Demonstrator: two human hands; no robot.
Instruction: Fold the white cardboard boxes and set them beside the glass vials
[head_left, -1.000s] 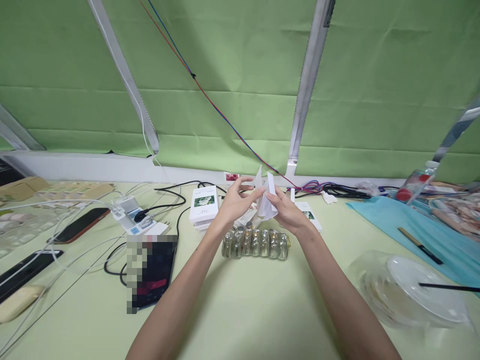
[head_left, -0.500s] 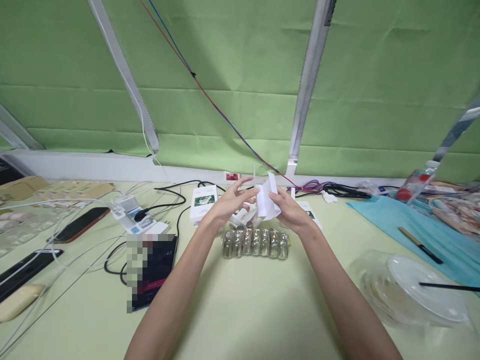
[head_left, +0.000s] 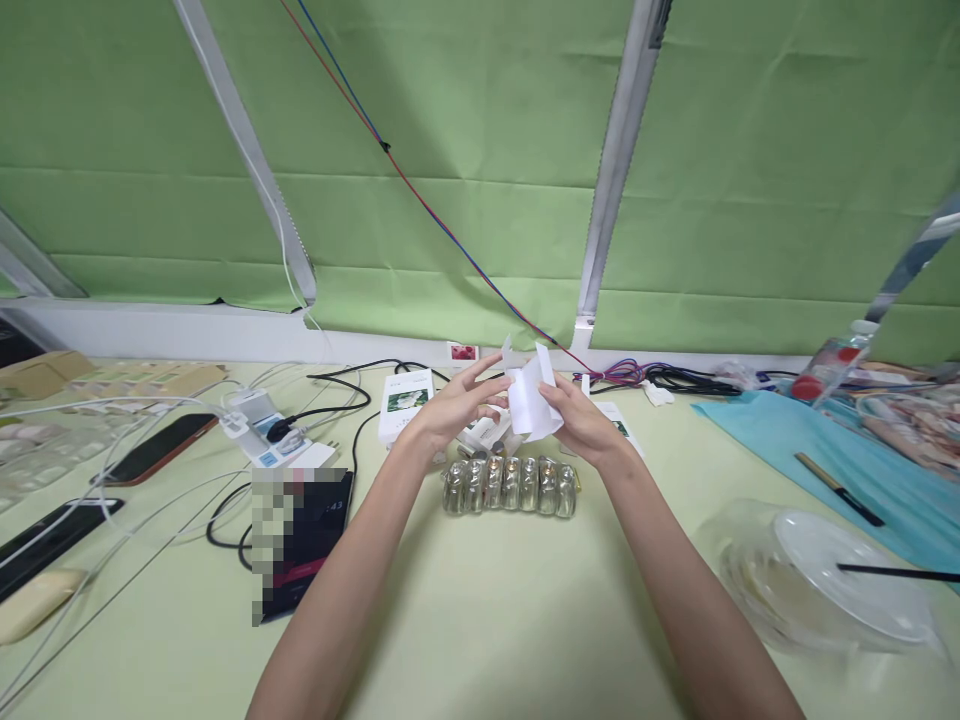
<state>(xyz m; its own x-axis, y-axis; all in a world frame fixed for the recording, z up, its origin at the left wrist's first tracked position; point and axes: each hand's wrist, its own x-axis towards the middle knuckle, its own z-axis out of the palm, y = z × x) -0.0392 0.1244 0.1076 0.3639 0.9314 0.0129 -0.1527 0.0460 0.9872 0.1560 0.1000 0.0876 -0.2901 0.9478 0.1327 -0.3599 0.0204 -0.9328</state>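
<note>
A white folded paper box [head_left: 531, 408] with raised end flaps is held up over the middle of the table. My right hand [head_left: 589, 418] grips its right side, thumb at the front and fingers partly hidden behind. At the box's left edge, my left hand [head_left: 459, 405] has its fingers stretched and apart, the tips at or very near the flap. Below the hands, several small clear glass bottles [head_left: 511, 488] lie side by side in a row. A white box with a green and white flower picture [head_left: 406, 402] is just left of my left hand.
Small white items [head_left: 487, 432] lie partly hidden behind the bottles. To the left are a power strip [head_left: 274, 440], phones [head_left: 163, 448], cables and a dark tablet [head_left: 322, 540]. A lidded plastic cup with a straw [head_left: 847, 585], a blue cloth [head_left: 780, 430] and a bottle [head_left: 836, 362] are right.
The left fingers have shifted slightly up and left at the box's flap, and the flap leans a little differently. My right hand keeps its grip, and the bottles have not moved.
</note>
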